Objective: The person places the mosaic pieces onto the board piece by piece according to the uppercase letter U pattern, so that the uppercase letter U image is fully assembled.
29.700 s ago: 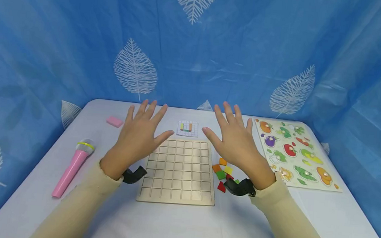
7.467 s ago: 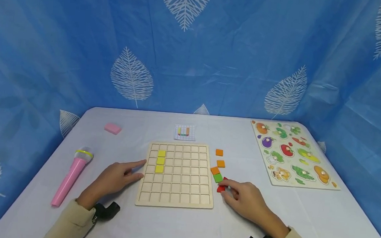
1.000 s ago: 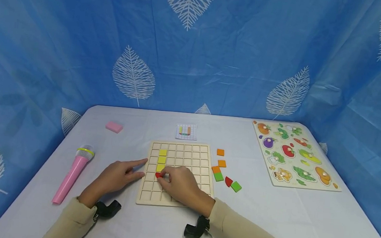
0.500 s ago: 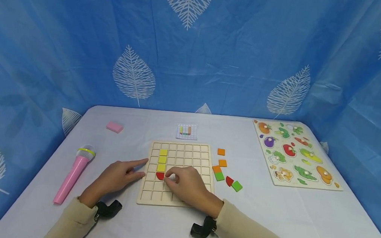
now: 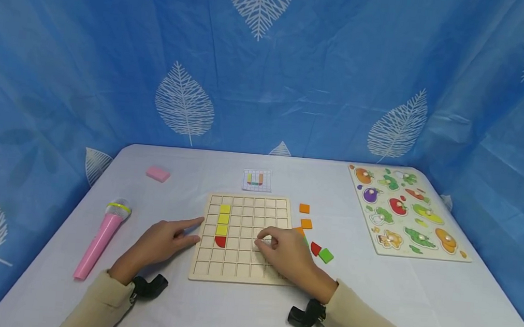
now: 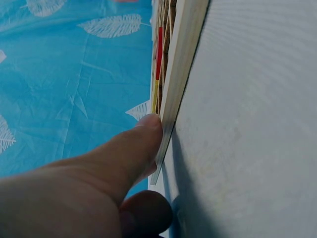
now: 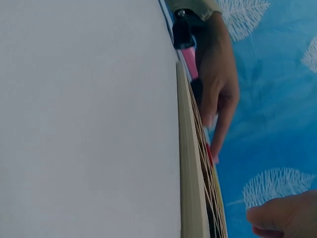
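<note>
A wooden grid board (image 5: 236, 273) lies in the middle of the table. In one of its columns sit several tiles: yellow squares (image 5: 223, 219) with a red quarter-round tile (image 5: 220, 242) directly below them. My left hand (image 5: 158, 245) rests at the board's left edge, index finger and thumb touching it; the left wrist view shows the thumb (image 6: 143, 131) against the rim. Over the right half of the board hovers my right hand (image 5: 289, 254), its thumb and index fingertips slightly apart with nothing between them. It partly hides an orange tile (image 5: 300, 231) and a green one beneath.
Right of the board lie two orange tiles (image 5: 306, 224), a red quarter-round piece (image 5: 315, 248) and a green tile (image 5: 326, 255). A pattern card (image 5: 257, 180) is behind the board. A pink block (image 5: 158, 173) and toy microphone (image 5: 103, 240) lie left; a vegetable puzzle (image 5: 402, 212) lies right.
My right hand has let go of the red quarter-round tile in the cell below the yellow ones and moved right. Earlier, the board was bare, then held only yellow tiles. The left hand stays put.
</note>
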The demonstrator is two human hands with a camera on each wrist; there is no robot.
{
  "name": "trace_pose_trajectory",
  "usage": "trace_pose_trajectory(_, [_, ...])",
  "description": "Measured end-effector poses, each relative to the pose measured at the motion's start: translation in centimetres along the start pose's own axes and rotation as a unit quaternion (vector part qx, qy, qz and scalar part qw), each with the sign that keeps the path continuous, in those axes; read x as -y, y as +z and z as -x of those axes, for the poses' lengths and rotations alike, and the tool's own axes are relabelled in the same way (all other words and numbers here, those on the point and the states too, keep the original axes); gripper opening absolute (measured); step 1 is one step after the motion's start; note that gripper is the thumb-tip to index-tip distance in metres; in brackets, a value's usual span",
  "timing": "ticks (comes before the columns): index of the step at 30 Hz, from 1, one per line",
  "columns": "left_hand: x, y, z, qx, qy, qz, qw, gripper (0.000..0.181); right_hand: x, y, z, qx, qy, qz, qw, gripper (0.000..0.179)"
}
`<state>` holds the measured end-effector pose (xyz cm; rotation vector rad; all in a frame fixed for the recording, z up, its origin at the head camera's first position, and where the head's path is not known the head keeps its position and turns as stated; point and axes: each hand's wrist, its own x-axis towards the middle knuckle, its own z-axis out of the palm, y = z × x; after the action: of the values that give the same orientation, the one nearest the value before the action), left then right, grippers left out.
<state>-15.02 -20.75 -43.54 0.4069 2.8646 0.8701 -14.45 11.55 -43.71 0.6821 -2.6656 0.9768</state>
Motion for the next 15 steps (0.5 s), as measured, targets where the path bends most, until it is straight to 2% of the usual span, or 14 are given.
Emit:
trace_pose_trajectory(5, [0.1, 0.0, 0.1, 0.0, 0.001, -0.001, 1.0, 0.055, -1.9, -1.5, 1.1, -0.021, 0.027, 0.005, 0.9994, 0.006])
trace_pose_trajectory(15, [0.2, 0.0, 0.0, -0.002, 0.004, -0.002, 1.0, 0.056, -5.2, -4.3, 3.1, -0.04, 0.068, 0.058, 0.9952, 0.014])
